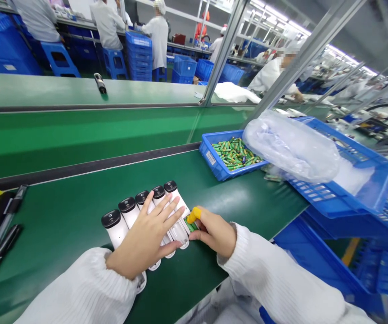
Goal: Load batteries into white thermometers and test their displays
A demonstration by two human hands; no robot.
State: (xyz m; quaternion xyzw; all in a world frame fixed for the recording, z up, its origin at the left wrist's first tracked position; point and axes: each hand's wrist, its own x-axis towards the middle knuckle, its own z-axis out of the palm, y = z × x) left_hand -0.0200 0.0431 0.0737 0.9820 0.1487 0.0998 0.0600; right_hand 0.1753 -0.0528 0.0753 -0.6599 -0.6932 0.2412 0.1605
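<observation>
Several white, elongated devices with glossy black tops [112,218] lie side by side in a slanted row on the green work table [69,198]. My left hand [151,227] rests flat across the row, fingers spread, covering much of the middle devices. At the rightmost device [175,191], my right hand [210,225] has its fingers closed on green batteries [191,226] at the open compartment. A yellow cover wraps one finger of that hand. How many batteries sit under the fingertips is hidden.
A blue bin [219,173] of green batteries stands at the back right, beside blue crates [342,198] topped by a clear plastic bag [291,146]. Black pens [1,252] lie at left. Behind a green barrier, another dark device [100,84] lies on a conveyor; people work beyond.
</observation>
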